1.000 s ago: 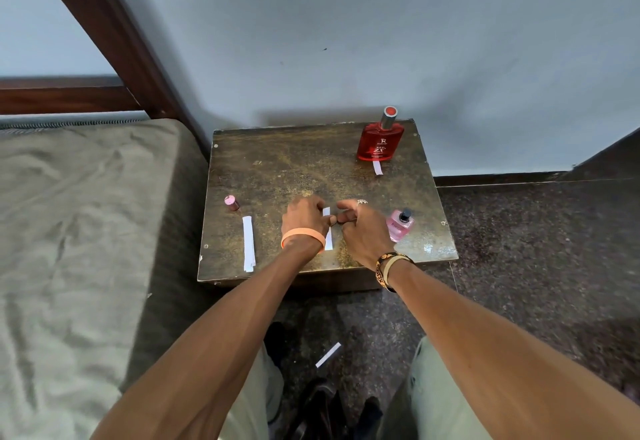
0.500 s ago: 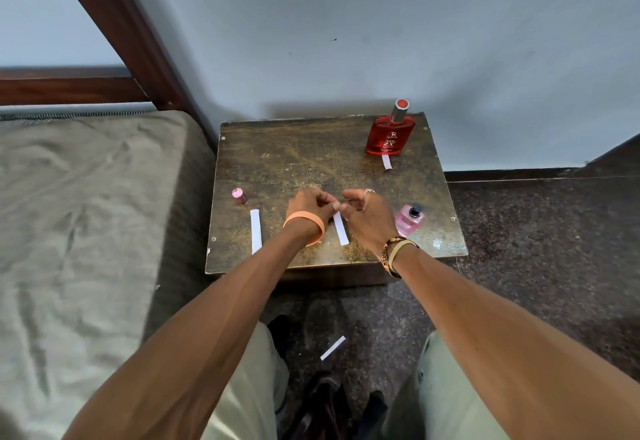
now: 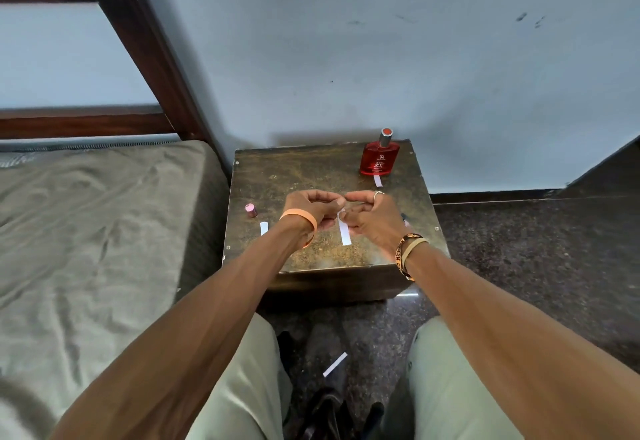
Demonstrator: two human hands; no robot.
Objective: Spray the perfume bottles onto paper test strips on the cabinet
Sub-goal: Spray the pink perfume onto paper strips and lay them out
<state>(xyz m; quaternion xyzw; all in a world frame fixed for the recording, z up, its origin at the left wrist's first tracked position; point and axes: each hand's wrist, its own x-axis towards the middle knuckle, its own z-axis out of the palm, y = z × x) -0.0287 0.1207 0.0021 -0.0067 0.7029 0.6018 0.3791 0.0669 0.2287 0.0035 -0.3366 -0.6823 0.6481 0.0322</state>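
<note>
Above the middle of the brown cabinet top [image 3: 294,173], my left hand [image 3: 310,209] and my right hand [image 3: 372,219] meet and pinch the top of a white paper test strip [image 3: 345,233], which hangs down between them. A red perfume bottle [image 3: 379,157] with a silver cap stands at the back right, a short strip [image 3: 378,180] in front of it. A small pink cap [image 3: 251,210] stands at the left, with another strip [image 3: 264,228] just below it, partly behind my left forearm. The pink bottle is almost wholly hidden behind my right hand.
A bed with an olive cover [image 3: 86,231] lies against the cabinet's left side, with a dark wooden frame [image 3: 152,51] behind it. The wall [image 3: 381,58] rises right behind the cabinet. A loose paper strip [image 3: 335,364] lies on the dark floor between my knees.
Both hands have risen off the cabinet top with the middle strip pinched between them. My head has tilted up, so the cabinet sits lower in view and my right hand now covers the pink bottle.
</note>
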